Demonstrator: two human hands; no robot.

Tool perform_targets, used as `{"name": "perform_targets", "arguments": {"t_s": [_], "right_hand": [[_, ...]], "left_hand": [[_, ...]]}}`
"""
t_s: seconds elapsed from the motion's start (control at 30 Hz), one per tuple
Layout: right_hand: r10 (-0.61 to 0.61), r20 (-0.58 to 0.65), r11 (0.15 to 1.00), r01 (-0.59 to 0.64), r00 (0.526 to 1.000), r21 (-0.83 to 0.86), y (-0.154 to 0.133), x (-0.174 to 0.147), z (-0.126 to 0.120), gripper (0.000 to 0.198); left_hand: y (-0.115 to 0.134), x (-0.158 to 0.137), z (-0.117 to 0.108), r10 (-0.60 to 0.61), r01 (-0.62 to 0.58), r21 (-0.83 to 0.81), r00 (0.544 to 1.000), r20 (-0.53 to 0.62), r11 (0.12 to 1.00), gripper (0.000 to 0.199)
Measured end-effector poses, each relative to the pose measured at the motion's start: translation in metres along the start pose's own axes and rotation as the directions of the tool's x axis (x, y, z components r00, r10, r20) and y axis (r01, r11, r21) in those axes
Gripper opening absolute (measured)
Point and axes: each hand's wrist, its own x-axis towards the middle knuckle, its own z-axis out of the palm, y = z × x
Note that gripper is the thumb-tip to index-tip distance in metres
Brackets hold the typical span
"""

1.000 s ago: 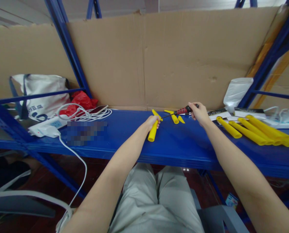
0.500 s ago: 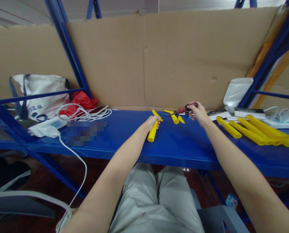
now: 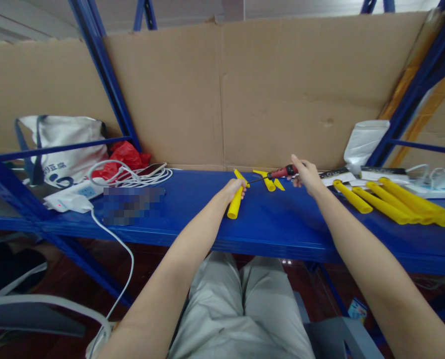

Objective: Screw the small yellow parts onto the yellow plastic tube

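My left hand (image 3: 238,189) is closed around a yellow tapered plastic tube (image 3: 234,207), whose wide end points toward me; a yellow flat piece (image 3: 241,176) sticks out beyond the fingers. In my right hand (image 3: 304,174) is the rear end of a screwdriver (image 3: 280,172) with a red and black handle, the thumb raised on top. Its dark shaft runs left to the yellow part at my left fingertips; the tip is too small to make out. Behind the shaft lies another yellow tube (image 3: 270,185) beside a small yellow pointed piece (image 3: 279,185).
Several yellow tubes (image 3: 390,204) lie on the blue shelf (image 3: 192,199) at the right, near black-and-white boxes (image 3: 336,175) and a white plastic bag (image 3: 364,142). At left are a power strip (image 3: 75,194), coiled white cable (image 3: 151,175), a red bag (image 3: 127,157) and a canvas bag (image 3: 67,137). Cardboard (image 3: 282,89) stands behind.
My right hand's fingers have shifted on the screwdriver handle, with the thumb now raised, and the handle looks turned. My left hand and the yellow tube have stayed in place.
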Motion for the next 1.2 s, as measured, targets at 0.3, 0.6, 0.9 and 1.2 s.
{"name": "perform_targets", "arguments": {"t_s": [0.3, 0.6, 0.9, 1.2], "right_hand": [[-0.013, -0.061, 1.0, 0.013, 0.998, -0.007, 0.0, 0.0, 0.003, 0.032], [-0.014, -0.098, 0.995, 0.004, 0.995, -0.103, 0.003, 0.001, 0.002, 0.033], [0.021, -0.079, 0.992, -0.011, 0.997, 0.129, 0.01, 0.015, -0.004, 0.034], [0.019, 0.036, 0.997, -0.022, 0.999, 0.073, 0.002, 0.006, -0.004, 0.027]], "left_hand": [[0.001, -0.005, 0.001, -0.014, 0.014, 0.006, 1.0, -0.011, 1.0, 0.012], [0.001, -0.004, 0.0, -0.006, 0.006, 0.004, 1.0, -0.006, 1.0, 0.012], [0.002, -0.004, 0.001, 0.013, -0.013, -0.01, 1.0, 0.011, 1.0, 0.012], [0.003, -0.005, 0.004, 0.064, -0.064, -0.007, 0.997, -0.032, 0.998, 0.012]]}}
